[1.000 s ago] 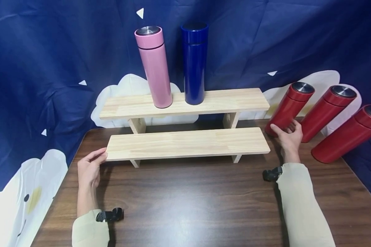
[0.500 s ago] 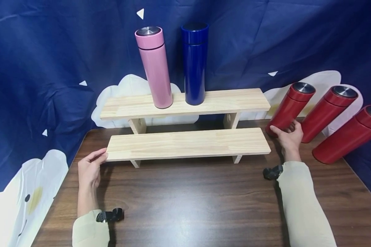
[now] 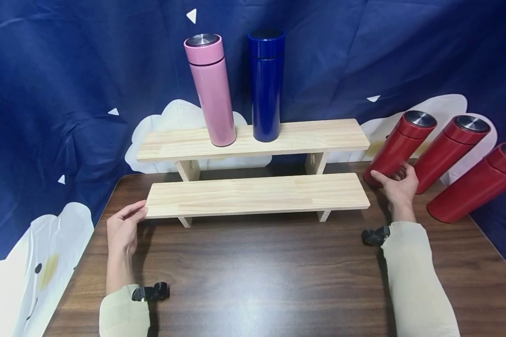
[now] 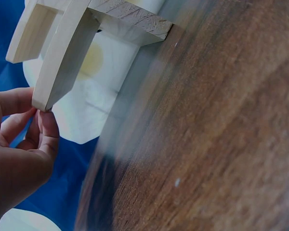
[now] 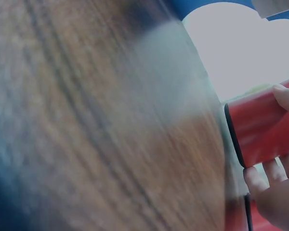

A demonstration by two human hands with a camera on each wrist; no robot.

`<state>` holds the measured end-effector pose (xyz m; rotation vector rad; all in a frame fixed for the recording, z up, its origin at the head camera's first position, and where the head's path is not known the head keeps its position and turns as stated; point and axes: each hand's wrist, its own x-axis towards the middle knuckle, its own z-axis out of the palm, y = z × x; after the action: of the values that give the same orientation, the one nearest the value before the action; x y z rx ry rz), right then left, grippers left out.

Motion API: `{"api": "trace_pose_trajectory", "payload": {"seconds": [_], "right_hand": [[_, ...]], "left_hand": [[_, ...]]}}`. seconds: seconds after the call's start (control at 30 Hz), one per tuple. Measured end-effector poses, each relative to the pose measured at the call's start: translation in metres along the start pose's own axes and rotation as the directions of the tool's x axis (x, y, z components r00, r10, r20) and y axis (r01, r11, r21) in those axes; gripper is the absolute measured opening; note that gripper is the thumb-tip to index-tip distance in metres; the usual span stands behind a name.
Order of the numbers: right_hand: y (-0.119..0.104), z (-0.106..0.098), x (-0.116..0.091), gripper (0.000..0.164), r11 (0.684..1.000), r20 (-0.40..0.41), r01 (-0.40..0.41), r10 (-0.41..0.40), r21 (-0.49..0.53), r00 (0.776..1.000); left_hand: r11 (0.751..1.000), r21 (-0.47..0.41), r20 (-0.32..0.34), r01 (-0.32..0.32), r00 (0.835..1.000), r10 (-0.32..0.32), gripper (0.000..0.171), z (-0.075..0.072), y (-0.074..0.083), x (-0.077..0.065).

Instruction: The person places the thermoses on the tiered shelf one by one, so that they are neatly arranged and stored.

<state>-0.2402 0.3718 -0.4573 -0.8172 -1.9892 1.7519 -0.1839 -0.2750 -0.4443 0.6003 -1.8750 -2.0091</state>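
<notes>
My left hand (image 3: 122, 229) pinches the left end of the lower board (image 3: 253, 194) of a two-tier wooden shelf, thumb and fingers on either side of the board end (image 4: 62, 62) in the left wrist view. At the right, my right hand (image 3: 400, 189) grips a red thermos bottle (image 3: 398, 145) low on its body. Its thumb lies on one side and the fingers on the other, as the right wrist view shows around the red thermos (image 5: 260, 127). On the upper board (image 3: 320, 135) stand a pink thermos (image 3: 212, 93) and a blue thermos (image 3: 266, 89).
Two more red thermos bottles, a middle one (image 3: 449, 154) and an outer one (image 3: 476, 185), stand right of the gripped one. A brown wooden table (image 3: 253, 271) lies under everything. Behind hangs a dark blue patterned cloth (image 3: 67, 70).
The top of the gripped red thermos has shifted slightly right, and my right hand has moved a little the same way. My left hand keeps its pinch on the board end.
</notes>
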Motion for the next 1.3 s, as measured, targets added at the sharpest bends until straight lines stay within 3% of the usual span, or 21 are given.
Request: {"api": "trace_pose_trajectory", "payload": {"seconds": [0.17, 0.67, 0.97, 1.3], "right_hand": [[-0.003, -0.003, -0.002, 0.085, 0.999, 0.006, 0.022, -0.022, -0.024, 1.000], [-0.017, -0.011, -0.019, 0.075, 0.979, -0.004, 0.103, -0.104, 0.173, 0.995], [-0.022, -0.016, -0.029, 0.074, 0.984, 0.002, 0.104, -0.106, 0.142, 0.994], [-0.032, -0.014, -0.039, 0.065, 0.939, -0.044, 0.202, -0.197, 0.278, 0.979]], "left_hand": [[1.000, -0.011, -0.004, -0.003, 1.000, 0.003, 0.026, 0.001, -0.001, 0.001], [0.998, -0.063, -0.001, -0.009, 1.000, 0.009, 0.023, 0.002, 0.000, -0.001], [0.998, -0.058, -0.002, -0.005, 1.000, 0.005, 0.024, 0.002, 0.000, -0.002], [0.998, -0.060, -0.002, 0.001, 1.000, -0.001, 0.025, 0.002, 0.000, -0.001]]}}
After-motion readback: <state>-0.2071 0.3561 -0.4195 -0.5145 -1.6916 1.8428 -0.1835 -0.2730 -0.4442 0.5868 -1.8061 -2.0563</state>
